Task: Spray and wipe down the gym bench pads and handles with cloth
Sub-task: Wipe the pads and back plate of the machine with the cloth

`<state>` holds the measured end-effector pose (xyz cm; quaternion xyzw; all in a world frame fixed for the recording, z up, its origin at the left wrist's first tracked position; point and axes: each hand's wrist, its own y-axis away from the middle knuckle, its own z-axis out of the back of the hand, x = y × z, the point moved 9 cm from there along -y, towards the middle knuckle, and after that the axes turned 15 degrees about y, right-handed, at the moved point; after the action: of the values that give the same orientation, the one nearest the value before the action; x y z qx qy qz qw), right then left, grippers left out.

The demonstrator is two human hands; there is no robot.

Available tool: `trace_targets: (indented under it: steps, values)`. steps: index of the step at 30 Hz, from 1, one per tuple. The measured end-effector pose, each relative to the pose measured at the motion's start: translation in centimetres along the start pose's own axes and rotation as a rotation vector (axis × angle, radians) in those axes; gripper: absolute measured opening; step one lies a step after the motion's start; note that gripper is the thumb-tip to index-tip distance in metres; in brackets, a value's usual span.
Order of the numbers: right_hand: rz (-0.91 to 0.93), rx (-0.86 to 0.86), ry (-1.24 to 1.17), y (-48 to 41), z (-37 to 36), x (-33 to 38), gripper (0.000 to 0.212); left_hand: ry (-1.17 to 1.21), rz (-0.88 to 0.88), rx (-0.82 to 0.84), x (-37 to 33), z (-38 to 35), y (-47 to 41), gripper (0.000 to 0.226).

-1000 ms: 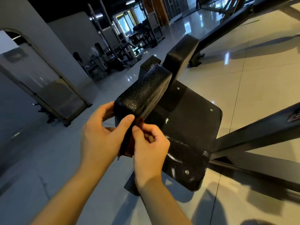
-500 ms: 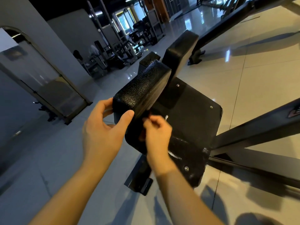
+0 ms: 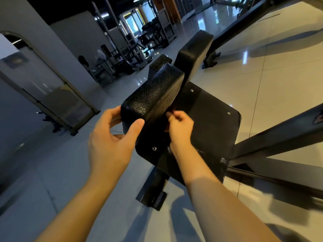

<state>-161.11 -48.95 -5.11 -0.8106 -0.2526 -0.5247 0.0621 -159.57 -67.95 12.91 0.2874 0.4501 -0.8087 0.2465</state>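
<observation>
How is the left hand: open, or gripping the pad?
Gripping. The left hand clasps the pad end: thumb on the near face, fingers curled behind.

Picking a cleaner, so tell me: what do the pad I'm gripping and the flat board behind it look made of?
Pad: likely black vinyl or faux leather; pebbled grain catching glints. Board: smoother matte black, perhaps plastic or coated wood, held by silver screws; can't tell which.

The front pad point(image 3: 153, 95) is black with a fine pebbled grain that catches pale highlights. The rear pad point(image 3: 194, 55) is a smoother black. The flat plate point(image 3: 209, 123) beneath is matte black, dotted with 3 silver screws point(image 3: 228, 113). The frame beam point(image 3: 279, 137) is black. The floor point(image 3: 279, 67) is glossy tile, cream on the right, blue-grey on the left, with thin dark grout lines.
</observation>
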Motion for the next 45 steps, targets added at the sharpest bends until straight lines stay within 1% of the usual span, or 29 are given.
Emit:
trace_targets:
  steps: [2, 4, 6, 8, 10, 12, 14, 17, 19, 21, 24, 25, 27, 29, 34, 36, 38, 40, 43, 45]
  values:
    - [-0.095, 0.119, 0.017, 3.0, -1.3, -3.1, 0.011, -0.007, -0.006, 0.007, 0.1, 0.0, 0.0, 0.041]
    - [-0.098, 0.156, -0.039, 4.9, -1.5, -3.1, 0.01, -0.004, -0.005, 0.012, 0.1, 0.1, 0.0, 0.044]
    - [0.002, 0.102, -0.085, 4.0, -0.6, -0.2, 0.014, -0.002, -0.008, 0.023, 0.1, 0.2, -0.2, 0.045]
    - [0.082, -0.011, -0.123, 1.6, 1.4, 3.4, 0.02, 0.001, -0.009, 0.033, 0.1, 0.1, -0.2, 0.045]
    - [0.102, -0.074, -0.127, -0.3, 2.9, 5.8, 0.019, -0.008, -0.006, 0.028, 0.1, 0.2, -0.1, 0.045]
    - [0.112, -0.075, -0.084, -0.6, 2.9, 5.8, 0.017, -0.012, -0.007, 0.015, 0.0, 0.2, 0.0, 0.045]
    - [0.075, -0.032, -0.046, 0.6, 1.6, 3.3, 0.018, -0.007, -0.007, 0.006, 0.0, 0.2, 0.0, 0.045]
    - [-0.086, 0.131, -0.014, 4.8, -1.0, -1.4, 0.012, -0.012, -0.011, 0.02, 0.1, 0.2, -0.2, 0.044]
    - [-0.11, 0.159, -0.022, 7.0, -1.2, -1.5, 0.012, -0.007, -0.01, 0.028, 0.2, 0.2, -0.3, 0.044]
    - [-0.031, 0.128, -0.077, 7.0, -0.3, 1.3, 0.01, -0.007, -0.015, 0.034, 0.3, 0.2, -0.3, 0.044]
    - [0.1, 0.008, -0.104, 4.6, 2.1, 6.4, 0.009, -0.01, -0.022, 0.037, 0.1, 0.1, -0.3, 0.044]
    - [0.122, -0.031, -0.097, 3.9, 2.8, 7.4, 0.008, -0.009, -0.022, 0.036, 0.0, 0.1, -0.3, 0.045]
    - [0.14, -0.056, -0.09, 3.8, 3.3, 8.2, 0.008, -0.009, -0.02, 0.032, 0.0, 0.2, -0.2, 0.045]
    - [0.131, -0.032, -0.062, 5.8, 2.6, 7.4, 0.009, -0.009, -0.016, 0.027, 0.0, 0.3, -0.1, 0.044]
    - [0.01, 0.145, -0.043, 11.1, 0.9, 4.9, 0.008, 0.0, -0.014, 0.019, 0.0, 0.2, -0.2, 0.043]
    - [0.058, 0.166, -0.02, 10.5, 1.2, 6.1, 0.007, 0.013, -0.01, 0.016, 0.1, 0.2, -0.3, 0.04]
    - [0.131, 0.108, -0.031, 8.2, 2.2, 8.5, 0.014, 0.019, -0.001, 0.013, 0.3, 0.3, -0.3, 0.039]
    - [0.143, -0.001, -0.052, 4.4, 3.7, 10.6, 0.021, 0.025, 0.011, 0.008, 0.4, 0.4, -0.3, 0.041]
    - [0.14, -0.134, -0.016, 0.2, 5.0, 12.3, 0.014, 0.041, 0.023, 0.003, 0.5, 0.3, -0.2, 0.043]
    - [0.169, -0.172, 0.028, 1.1, 4.4, 11.0, 0.011, 0.045, 0.024, 0.004, 0.5, 0.2, 0.0, 0.044]
